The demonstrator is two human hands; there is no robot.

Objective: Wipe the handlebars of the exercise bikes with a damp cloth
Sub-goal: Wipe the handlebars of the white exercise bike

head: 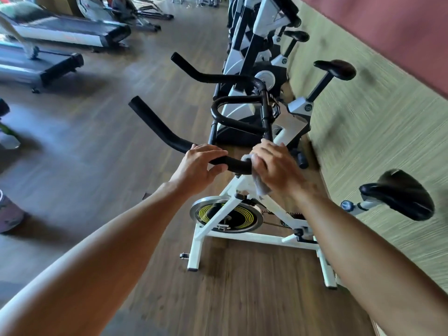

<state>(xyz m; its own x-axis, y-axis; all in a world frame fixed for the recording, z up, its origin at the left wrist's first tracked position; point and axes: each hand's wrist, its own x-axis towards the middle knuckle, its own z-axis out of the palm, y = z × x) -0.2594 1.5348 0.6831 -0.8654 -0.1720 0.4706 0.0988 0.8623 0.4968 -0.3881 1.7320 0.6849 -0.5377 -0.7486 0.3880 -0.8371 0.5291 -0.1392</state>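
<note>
While the left hand [200, 166] curls round the handlebar [167, 134], the right hand [274, 166] grips the cloth [260, 184] against the bend; wiping likely continues outward beyond the left fingers.

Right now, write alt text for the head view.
A person's right hand presses a grey cloth around the black handlebar of a white exercise bike, while the left hand grips the bar beside it.
</note>
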